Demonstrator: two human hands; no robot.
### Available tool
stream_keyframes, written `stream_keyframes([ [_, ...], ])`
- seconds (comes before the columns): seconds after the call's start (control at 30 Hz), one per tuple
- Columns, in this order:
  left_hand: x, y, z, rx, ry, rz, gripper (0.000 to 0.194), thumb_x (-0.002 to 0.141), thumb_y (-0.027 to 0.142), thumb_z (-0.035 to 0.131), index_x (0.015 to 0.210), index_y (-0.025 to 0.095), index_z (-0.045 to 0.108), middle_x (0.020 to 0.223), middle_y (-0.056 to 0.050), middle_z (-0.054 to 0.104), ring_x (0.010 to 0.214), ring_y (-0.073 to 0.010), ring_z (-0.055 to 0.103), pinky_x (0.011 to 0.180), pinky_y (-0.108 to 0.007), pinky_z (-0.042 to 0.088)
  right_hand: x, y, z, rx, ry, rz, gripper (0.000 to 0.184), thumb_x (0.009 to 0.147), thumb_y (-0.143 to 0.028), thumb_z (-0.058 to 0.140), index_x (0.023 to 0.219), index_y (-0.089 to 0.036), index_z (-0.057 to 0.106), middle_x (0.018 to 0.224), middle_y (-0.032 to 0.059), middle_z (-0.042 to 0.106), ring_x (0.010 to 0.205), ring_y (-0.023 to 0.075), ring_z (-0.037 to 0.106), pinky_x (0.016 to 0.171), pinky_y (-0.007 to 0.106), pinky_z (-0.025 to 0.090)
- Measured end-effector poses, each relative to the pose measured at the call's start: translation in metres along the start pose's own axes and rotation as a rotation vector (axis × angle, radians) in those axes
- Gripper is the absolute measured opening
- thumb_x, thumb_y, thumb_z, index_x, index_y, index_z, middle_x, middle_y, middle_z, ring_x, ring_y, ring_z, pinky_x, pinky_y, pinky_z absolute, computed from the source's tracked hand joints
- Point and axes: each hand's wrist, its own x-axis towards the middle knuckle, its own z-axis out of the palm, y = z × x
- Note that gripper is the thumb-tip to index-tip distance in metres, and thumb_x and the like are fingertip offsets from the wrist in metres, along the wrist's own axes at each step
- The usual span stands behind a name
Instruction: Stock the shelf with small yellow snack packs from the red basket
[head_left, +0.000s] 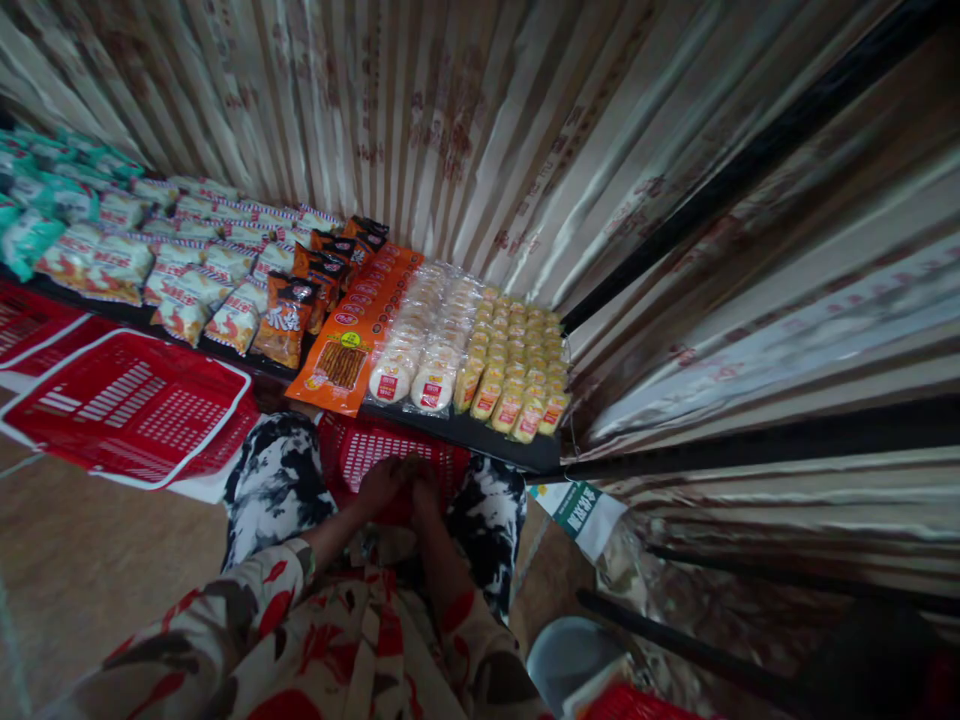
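My left hand [386, 484] and my right hand [425, 490] meet low between my knees, in front of a red plastic basket [360, 450]. The fingers of both are curled in close together. A small dull yellowish patch shows between them, too dark to name. Just beyond the basket, a black shelf carries rows of yellow-wrapped snack cakes [517, 370], round white rice crackers [431, 385] in clear wrap and a flat orange snack bag [352, 345].
To the left along the shelf lie orange-brown snack bags [285, 318], white snack bags [184, 295] and green bags [45, 200]. Another red basket [135, 400] rests at the left. Pleated printed sheeting [450, 130] hangs behind, crossed by a dark bar [675, 230]. A green-and-white packet [581, 515] hangs at right.
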Motion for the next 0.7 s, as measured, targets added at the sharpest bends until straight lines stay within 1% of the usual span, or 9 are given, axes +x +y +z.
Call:
stream_keyframes([
  [0.13,-0.003,-0.001,0.0,-0.028,0.029,0.016,0.029,0.088,0.025,0.039,0.105,0.018,0.06,0.111,-0.009,0.065,0.103,-0.0183,0.059,0.086,-0.026,0.043,-0.01,-0.008,0.001,0.016,0.028,-0.002,0.035,0.056,-0.026,0.057,0.09,-0.021,0.063,0.085,0.003,0.069,0.08,0.0184,0.064,0.074,0.031,0.051],
  [0.23,-0.005,-0.002,0.0,-0.053,0.047,0.027,0.031,0.087,0.018,0.036,0.106,0.017,0.06,0.114,-0.007,0.064,0.106,-0.0161,0.058,0.09,-0.025,0.041,-0.016,-0.015,0.0,0.019,0.034,-0.031,0.039,0.056,-0.03,0.06,0.093,-0.021,0.063,0.089,0.0026,0.069,0.085,0.0184,0.063,0.078,0.03,0.049],
  [0.43,-0.008,-0.007,-0.005,-0.093,0.083,0.035,0.038,0.089,0.017,0.027,0.11,0.017,0.059,0.116,-0.007,0.063,0.108,-0.0151,0.057,0.093,-0.025,0.04,-0.026,-0.026,0.001,-0.001,0.019,-0.035,0.047,0.056,-0.035,0.063,0.1,-0.02,0.063,0.086,0.0019,0.069,0.082,0.0191,0.063,0.075,0.03,0.049],
  [0.6,-0.012,-0.009,-0.01,-0.134,0.103,0.047,0.038,0.088,0.017,0.028,0.109,0.015,0.059,0.114,-0.008,0.064,0.106,-0.0157,0.058,0.09,-0.025,0.041,-0.032,-0.038,0.006,-0.02,-0.003,-0.039,0.05,0.056,-0.032,0.06,0.104,-0.021,0.06,0.082,0.0006,0.068,0.074,0.0184,0.063,0.068,0.029,0.05],
  [0.7,-0.013,-0.01,-0.01,-0.167,0.124,0.051,0.035,0.088,0.017,0.029,0.104,0.016,0.06,0.109,-0.007,0.065,0.102,-0.0158,0.059,0.088,-0.026,0.042,-0.035,-0.045,0.009,-0.061,-0.013,-0.09,0.049,0.056,-0.03,0.058,0.104,-0.019,0.06,0.078,0.0006,0.068,0.071,0.018,0.063,0.066,0.028,0.05],
])
